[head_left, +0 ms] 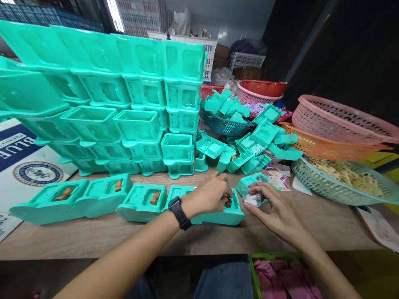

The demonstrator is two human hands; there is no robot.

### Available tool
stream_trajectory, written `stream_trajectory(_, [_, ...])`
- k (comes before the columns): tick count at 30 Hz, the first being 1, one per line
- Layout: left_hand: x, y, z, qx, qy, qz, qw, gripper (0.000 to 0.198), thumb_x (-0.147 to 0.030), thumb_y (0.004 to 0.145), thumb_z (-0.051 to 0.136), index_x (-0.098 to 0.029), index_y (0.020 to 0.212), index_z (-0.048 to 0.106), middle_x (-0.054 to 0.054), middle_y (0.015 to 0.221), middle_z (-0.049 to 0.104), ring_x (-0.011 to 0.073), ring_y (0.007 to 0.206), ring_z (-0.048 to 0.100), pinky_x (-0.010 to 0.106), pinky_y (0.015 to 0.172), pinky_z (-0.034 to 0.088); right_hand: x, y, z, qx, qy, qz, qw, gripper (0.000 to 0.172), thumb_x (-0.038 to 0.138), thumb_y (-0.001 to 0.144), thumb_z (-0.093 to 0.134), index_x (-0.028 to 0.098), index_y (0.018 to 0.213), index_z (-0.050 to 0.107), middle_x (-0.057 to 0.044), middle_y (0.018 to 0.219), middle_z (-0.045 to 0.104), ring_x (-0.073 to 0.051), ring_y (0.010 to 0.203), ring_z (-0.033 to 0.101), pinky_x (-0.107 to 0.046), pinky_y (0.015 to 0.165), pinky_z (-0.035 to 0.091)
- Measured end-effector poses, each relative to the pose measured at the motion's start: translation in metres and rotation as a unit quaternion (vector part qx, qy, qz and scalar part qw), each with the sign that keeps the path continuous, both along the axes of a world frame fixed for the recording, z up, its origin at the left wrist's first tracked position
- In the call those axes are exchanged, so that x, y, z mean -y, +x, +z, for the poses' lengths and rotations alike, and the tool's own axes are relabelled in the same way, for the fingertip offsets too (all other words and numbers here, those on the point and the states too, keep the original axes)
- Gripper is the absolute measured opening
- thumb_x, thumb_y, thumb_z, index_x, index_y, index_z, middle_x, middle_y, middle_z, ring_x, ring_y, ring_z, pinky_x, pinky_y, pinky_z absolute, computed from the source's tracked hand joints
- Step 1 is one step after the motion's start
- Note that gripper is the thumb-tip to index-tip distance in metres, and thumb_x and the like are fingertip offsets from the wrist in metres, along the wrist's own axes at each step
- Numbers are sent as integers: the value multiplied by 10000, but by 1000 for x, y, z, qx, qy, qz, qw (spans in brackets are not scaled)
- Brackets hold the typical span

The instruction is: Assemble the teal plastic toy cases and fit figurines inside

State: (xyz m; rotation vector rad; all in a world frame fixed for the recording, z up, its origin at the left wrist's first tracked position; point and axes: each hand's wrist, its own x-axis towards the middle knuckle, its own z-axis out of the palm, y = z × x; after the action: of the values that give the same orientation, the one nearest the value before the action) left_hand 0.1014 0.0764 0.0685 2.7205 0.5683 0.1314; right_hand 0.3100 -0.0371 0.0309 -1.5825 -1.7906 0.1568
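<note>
My left hand [209,194], with a black watch on the wrist, is closed in a pinch on a small brown piece [228,202] over a teal plastic tray [218,214] at the right end of a row. Other teal trays [75,199] in the row each hold a brown piece. My right hand [274,207] curls its fingers round a small clear plastic piece with something white inside [252,199], next to another teal part [254,180].
Teal plastic boxes [137,104] are stacked high at the back left. A dark basket [222,124] holds loose teal parts. Pink [343,120], orange and red [262,89] baskets stand right, and a teal basket [339,182] holds pale pieces. The table's front edge [93,249] is near.
</note>
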Motion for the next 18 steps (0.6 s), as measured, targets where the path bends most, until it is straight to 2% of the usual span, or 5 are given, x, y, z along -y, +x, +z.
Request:
stream_trajectory(3, [-10, 14, 7, -30, 16, -8, 999, 33, -173, 819, 792, -195, 837, 776, 96, 1051, 684, 337, 1137, 601, 475, 1013, 493, 2, 3, 1, 0, -34, 23, 999, 267, 506, 906, 708, 263, 1019, 706, -94, 1119, 755, -282, 1072, 717, -380, 883, 585])
stream_trajectory(6, [-10, 26, 10, -41, 39, -9, 998, 95, -139, 743, 813, -171, 766, 727, 118, 1100, 690, 385, 1158, 573, 567, 1014, 474, 4, 10, 4, -1, -80, 20, 997, 401, 577, 854, 750, 266, 1102, 699, -78, 1056, 780, -285, 956, 743, -387, 846, 600])
stream_trajectory(9, [-3, 31, 8, -36, 55, -14, 998, 69, -121, 777, 758, -160, 776, 701, 124, 1113, 697, 383, 1182, 564, 601, 1047, 449, 3, 14, 7, 8, -92, 16, 996, 476, 594, 824, 769, 261, 1156, 692, -66, 1024, 786, -276, 887, 745, -385, 825, 606])
stream_trajectory(15, [-1, 30, -7, -19, 52, 55, 997, 114, -239, 891, 672, -141, 925, 720, 176, 1181, 693, 438, 1226, 559, 666, 993, 493, -8, 15, 20, 18, -113, 89, 989, 384, 528, 875, 749, 267, 1156, 723, -44, 1019, 781, -223, 828, 733, -312, 728, 593])
stream_trajectory(18, [-3, 30, -11, -13, 40, 89, 995, 124, -227, 895, 667, -121, 915, 729, 189, 1081, 730, 418, 1153, 632, 573, 974, 532, -18, 19, 20, 45, -124, 113, 985, 395, 513, 870, 761, 268, 1179, 739, -69, 1141, 779, -253, 968, 741, -362, 859, 592])
